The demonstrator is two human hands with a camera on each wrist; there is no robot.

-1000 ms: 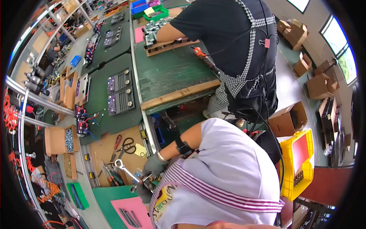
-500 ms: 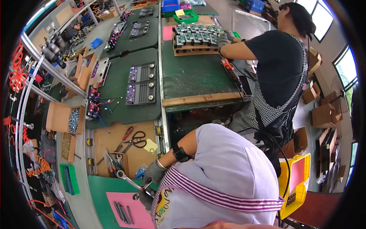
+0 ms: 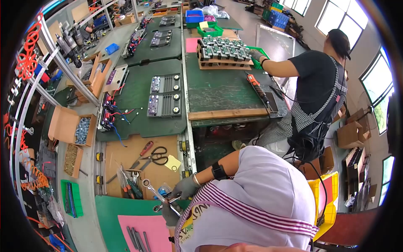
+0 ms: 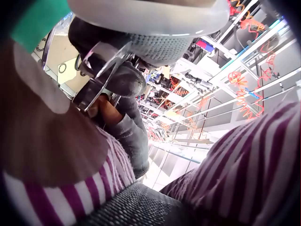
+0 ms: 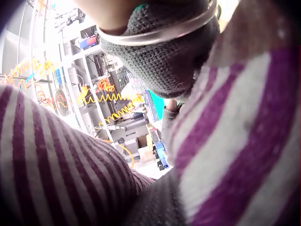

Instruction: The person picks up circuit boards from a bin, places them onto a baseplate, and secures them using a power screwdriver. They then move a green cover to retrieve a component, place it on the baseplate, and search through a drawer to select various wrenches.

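Observation:
In the head view, two shiny metal wrenches cross between my gray-gloved hands. The longer wrench (image 3: 147, 185) points its ring end up and left, over the bench. My left hand (image 3: 170, 215), lower in that view, grips its shaft. My right hand (image 3: 185, 187), with a bangle at the wrist, holds the end of the shorter wrench (image 3: 158, 208) from above. Up close in the left wrist view, bright wrench metal (image 4: 89, 94) shows among gloved fingers. A gray glove (image 5: 162, 66) fills the top of the right wrist view, where my fingertips are hidden.
Scissors (image 3: 158, 156), a red-handled screwdriver (image 3: 146, 148) and pliers (image 3: 133, 187) lie beyond my hands. Metal rods (image 3: 136, 238) rest on pink paper (image 3: 157, 232). Finned housings (image 3: 164, 95) sit on the green bench. Another person (image 3: 315, 77) works at the far right.
The head view has swung, shifting the bench rightward and showing more of the other person, whose arm reaches toward the green bin. Both my hands keep the wrenches close to my apron.

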